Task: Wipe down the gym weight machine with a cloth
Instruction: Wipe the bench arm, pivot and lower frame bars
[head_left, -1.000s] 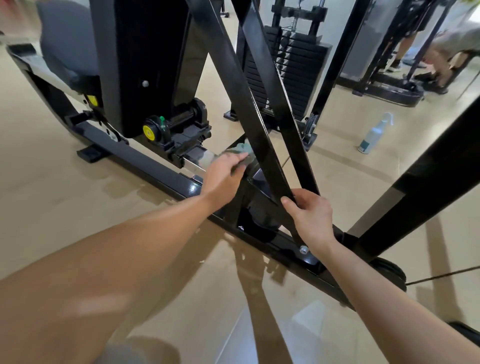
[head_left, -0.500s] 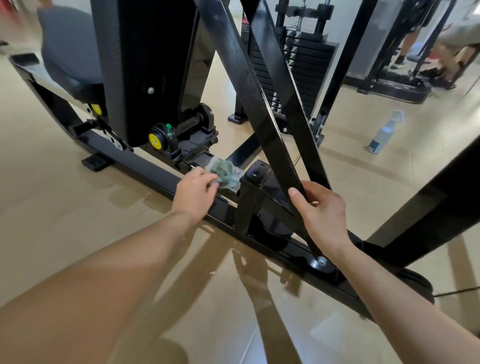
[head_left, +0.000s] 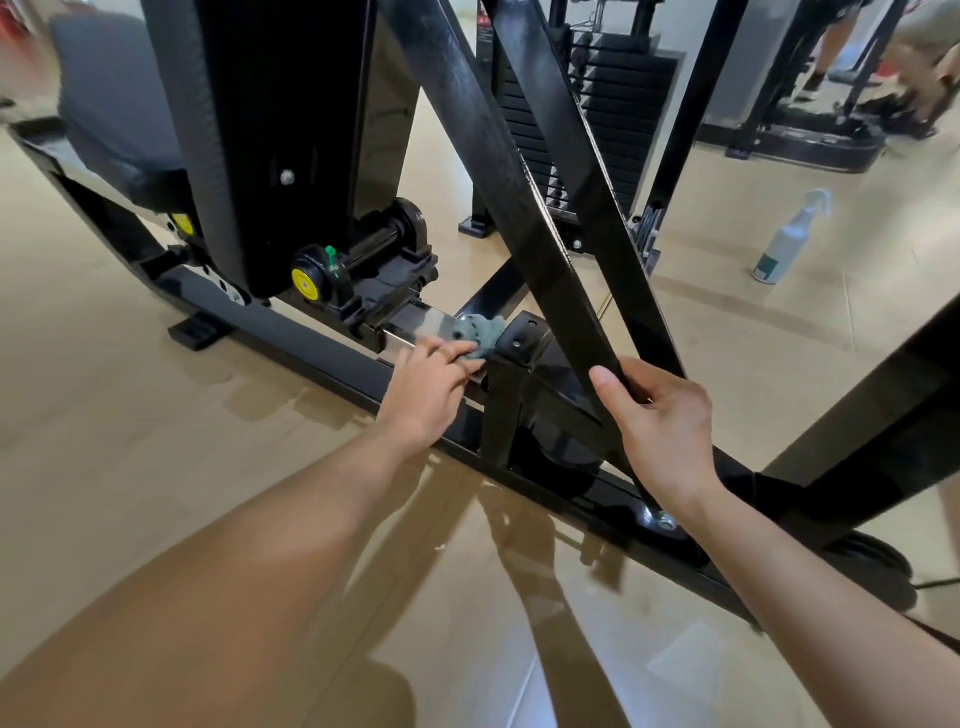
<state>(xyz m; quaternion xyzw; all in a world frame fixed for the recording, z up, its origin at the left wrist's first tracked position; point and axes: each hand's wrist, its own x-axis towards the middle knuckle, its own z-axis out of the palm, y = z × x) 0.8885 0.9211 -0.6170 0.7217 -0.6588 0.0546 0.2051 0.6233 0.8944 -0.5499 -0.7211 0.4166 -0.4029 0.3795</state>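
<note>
A black weight machine (head_left: 291, 332) fills the view, its low base rail running from the upper left to the lower right. My left hand (head_left: 428, 389) grips a crumpled grey-green cloth (head_left: 475, 335) and presses it on the shiny chrome rail (head_left: 415, 325) beside a black bracket. My right hand (head_left: 662, 423) is wrapped around a slanted black bar (head_left: 498, 161) just above where it meets the base rail.
A white spray bottle (head_left: 789, 239) stands on the beige tiled floor at the right. A weight stack (head_left: 597, 119) sits behind the slanted bars. A padded seat (head_left: 114, 114) is at the upper left. Another machine and a person's legs are at the far right.
My left hand slid the cloth left along the chrome rail, then back right toward the bracket. My right hand kept its hold on the slanted bar.
</note>
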